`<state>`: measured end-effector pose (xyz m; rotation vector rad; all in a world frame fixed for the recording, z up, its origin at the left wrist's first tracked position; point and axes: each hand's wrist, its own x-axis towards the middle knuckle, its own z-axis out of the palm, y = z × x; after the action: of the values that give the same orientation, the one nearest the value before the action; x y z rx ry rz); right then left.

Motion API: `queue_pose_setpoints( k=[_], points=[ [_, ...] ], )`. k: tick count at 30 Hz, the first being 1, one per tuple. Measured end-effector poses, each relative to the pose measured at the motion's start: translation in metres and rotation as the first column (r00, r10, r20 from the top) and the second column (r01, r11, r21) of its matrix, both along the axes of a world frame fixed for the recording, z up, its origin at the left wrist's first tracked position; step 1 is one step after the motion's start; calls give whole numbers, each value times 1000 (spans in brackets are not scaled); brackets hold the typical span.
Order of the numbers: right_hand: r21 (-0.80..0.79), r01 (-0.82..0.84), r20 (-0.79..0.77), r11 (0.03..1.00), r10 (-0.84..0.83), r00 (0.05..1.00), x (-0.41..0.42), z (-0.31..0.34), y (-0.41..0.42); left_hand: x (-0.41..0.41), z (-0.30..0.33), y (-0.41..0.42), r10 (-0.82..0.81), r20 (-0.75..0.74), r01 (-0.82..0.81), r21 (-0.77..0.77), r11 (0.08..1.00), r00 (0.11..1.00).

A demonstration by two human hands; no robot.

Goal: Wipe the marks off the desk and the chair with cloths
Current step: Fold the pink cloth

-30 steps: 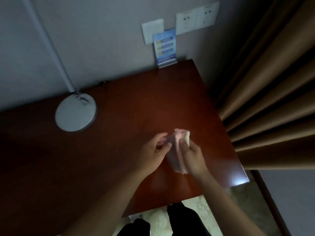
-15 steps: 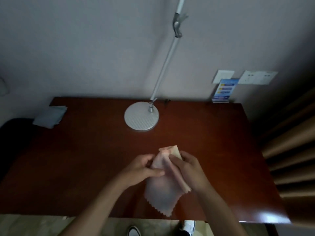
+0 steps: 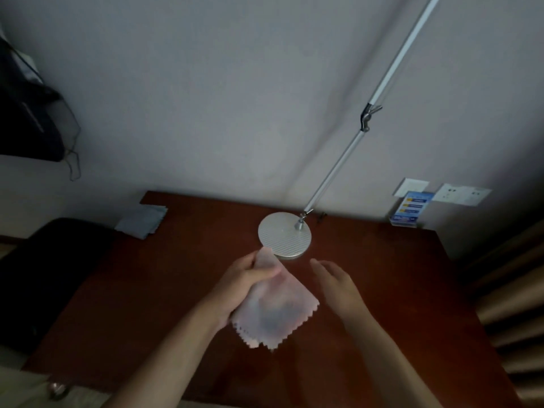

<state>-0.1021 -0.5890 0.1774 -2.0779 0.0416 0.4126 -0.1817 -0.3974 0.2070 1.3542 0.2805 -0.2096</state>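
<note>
My left hand (image 3: 240, 285) holds a thin pale pink cloth (image 3: 275, 312) with zigzag edges above the middle of the dark red-brown desk (image 3: 397, 290). The cloth hangs open below the fingers. My right hand (image 3: 338, 285) is just right of the cloth, fingers spread, holding nothing. A folded grey cloth (image 3: 141, 220) lies at the desk's far left corner. A dark chair (image 3: 38, 278) stands against the desk's left side.
A silver lamp base (image 3: 285, 237) sits on the desk just beyond the pink cloth, its arm (image 3: 362, 128) rising to the upper right. A blue card (image 3: 407, 212) leans on the wall under sockets. Brown curtains (image 3: 512, 290) hang at the right. A dark bag (image 3: 26, 125) is at the upper left.
My right hand has let go of the pink cloth and moved right. The cloth has unfolded in my left hand. The view has swung left and up.
</note>
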Motion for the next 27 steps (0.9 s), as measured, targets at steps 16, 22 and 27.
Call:
queue_pose_setpoints(
  k=[16, 22, 27],
  points=[
    [516, 96, -249, 851, 42, 968, -11, -4, 50, -8, -10, 24, 307, -56, -300, 108, 948, 950],
    [484, 125, -389, 866, 86, 917, 4, -17, 52, 8, -10, 24, 451, -145, -438, 114, 892, 881],
    [530, 151, -408, 834, 94, 908, 31, -8, 62, 30, -1, 24, 472, -399, -513, 4, 859, 786]
  ],
)
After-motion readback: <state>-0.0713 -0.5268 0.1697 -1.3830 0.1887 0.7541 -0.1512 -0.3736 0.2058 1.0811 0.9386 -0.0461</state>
